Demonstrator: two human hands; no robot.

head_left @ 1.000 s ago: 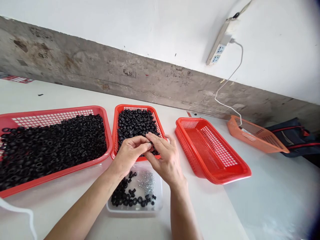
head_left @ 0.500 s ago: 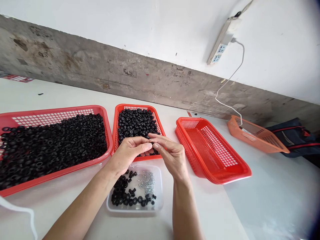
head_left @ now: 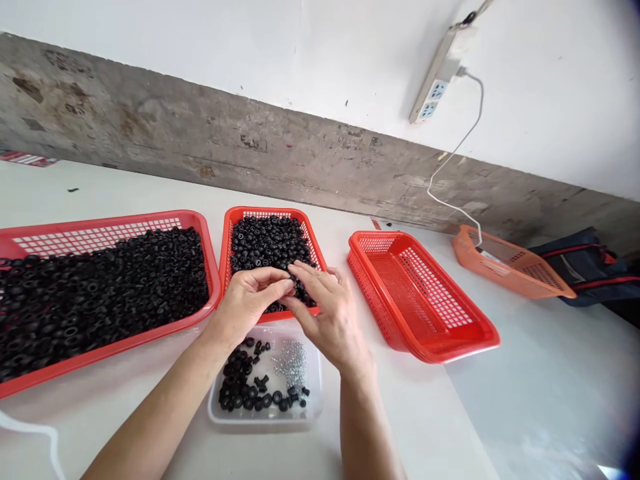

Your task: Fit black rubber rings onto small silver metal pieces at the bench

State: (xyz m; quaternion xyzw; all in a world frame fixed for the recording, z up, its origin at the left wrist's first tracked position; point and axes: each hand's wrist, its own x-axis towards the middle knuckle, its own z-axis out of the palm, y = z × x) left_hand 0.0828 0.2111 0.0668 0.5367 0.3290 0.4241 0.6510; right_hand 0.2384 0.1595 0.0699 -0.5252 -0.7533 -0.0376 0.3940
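My left hand (head_left: pixel 255 297) and my right hand (head_left: pixel 325 307) meet over the near edge of a small red basket (head_left: pixel 225 250) full of round black parts (head_left: pixel 270 240). Thumb and fingers of the left are pinched together. The right hand's fingertips and thumb close in on the same spot. Whatever lies between them is tiny and mostly covered; only a dark speck shows. Just below the hands sits a clear plastic tub (head_left: pixel 265 421). It holds loose black rings and plugs (head_left: pixel 240 380) on the left and small shiny metal bits (head_left: pixel 293 363) on the right.
A large red basket (head_left: pixel 214 273) heaped with black parts (head_left: pixel 125 287) stands at left. Stacked red baskets (head_left: pixel 485 333) are on the right, with an orange basket (head_left: pixel 540 283) and a dark bag (head_left: pixel 575 260) beyond. A white cable (head_left: pixel 453 207) hangs from a power strip (head_left: pixel 440 80).
My right hand has turned so its back shows more, its fingers reaching over the left fingertips. Both hands stay together above the basket. The view has shifted slightly.
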